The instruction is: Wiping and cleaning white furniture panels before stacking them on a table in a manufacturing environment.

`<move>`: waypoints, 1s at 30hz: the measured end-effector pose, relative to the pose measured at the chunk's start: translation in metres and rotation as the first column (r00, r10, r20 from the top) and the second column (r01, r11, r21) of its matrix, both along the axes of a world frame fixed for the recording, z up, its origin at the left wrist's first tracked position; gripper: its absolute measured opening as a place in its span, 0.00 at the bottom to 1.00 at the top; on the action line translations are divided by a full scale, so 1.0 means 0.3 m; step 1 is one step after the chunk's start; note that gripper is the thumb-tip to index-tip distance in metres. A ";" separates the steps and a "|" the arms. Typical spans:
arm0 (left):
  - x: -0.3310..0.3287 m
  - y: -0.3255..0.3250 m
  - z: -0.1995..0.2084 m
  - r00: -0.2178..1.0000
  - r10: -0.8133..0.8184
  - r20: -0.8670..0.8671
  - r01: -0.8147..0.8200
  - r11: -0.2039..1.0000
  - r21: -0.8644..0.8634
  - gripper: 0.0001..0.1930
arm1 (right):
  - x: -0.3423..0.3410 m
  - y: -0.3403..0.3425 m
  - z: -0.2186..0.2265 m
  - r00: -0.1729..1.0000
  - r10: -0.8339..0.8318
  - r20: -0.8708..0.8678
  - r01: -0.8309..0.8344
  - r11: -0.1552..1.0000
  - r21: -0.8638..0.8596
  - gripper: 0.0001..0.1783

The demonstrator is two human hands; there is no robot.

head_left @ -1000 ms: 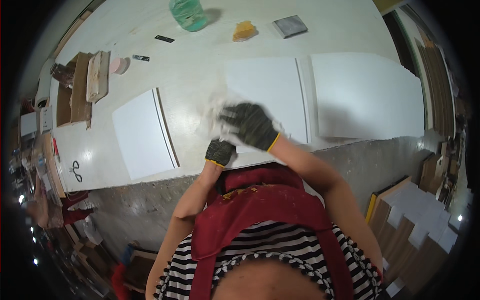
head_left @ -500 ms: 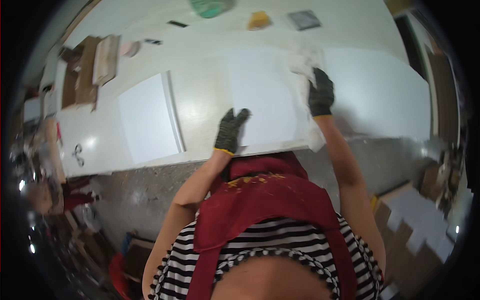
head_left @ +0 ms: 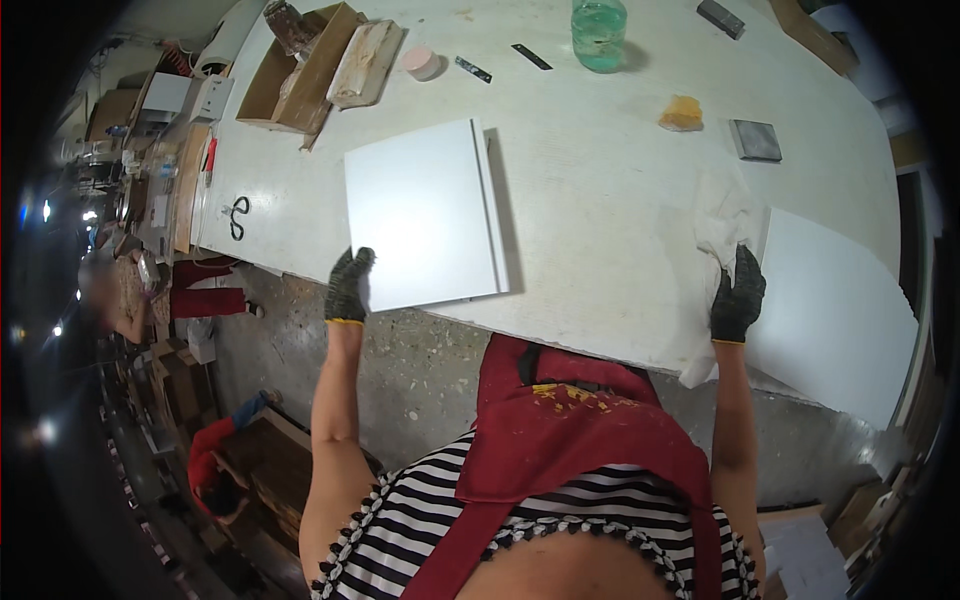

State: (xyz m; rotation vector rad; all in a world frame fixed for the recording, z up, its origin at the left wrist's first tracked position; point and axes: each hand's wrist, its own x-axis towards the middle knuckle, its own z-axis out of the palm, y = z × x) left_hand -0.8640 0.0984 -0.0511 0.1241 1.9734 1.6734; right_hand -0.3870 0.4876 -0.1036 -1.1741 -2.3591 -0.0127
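Hands (gloved): left (head_left: 349, 285) grips panel (head_left: 422, 213), right (head_left: 738, 297) presses cloth (head_left: 722, 215).

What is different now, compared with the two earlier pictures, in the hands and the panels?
The left hand went out to the left and now grips the near corner of the left white panel. The right hand moved right with the white cloth and presses it by the edge of the right white panel. The middle panel no longer shows. The green jar, yellow sponge and grey block stayed in place.
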 end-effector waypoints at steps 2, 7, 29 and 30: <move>-0.088 -0.038 -0.019 0.999 -0.029 -0.021 0.028 0.998 -0.049 0.13 | -0.008 0.001 0.013 1.000 -0.012 0.015 0.012 1.000 -0.001 0.24; -0.201 -0.014 -0.098 0.991 -0.132 0.011 0.132 0.976 -0.173 0.15 | 0.044 -0.007 0.029 0.999 -0.037 -0.022 0.038 0.998 0.045 0.25; 0.384 0.484 0.056 0.834 -0.292 -0.467 0.335 0.942 0.008 0.25 | 0.127 -0.095 0.078 0.964 0.238 0.120 -0.228 0.969 -0.096 0.27; 0.402 0.478 0.057 0.887 -0.306 -0.346 0.336 0.942 0.027 0.25 | 0.165 -0.177 0.132 0.949 0.299 0.098 -0.277 0.943 -0.186 0.23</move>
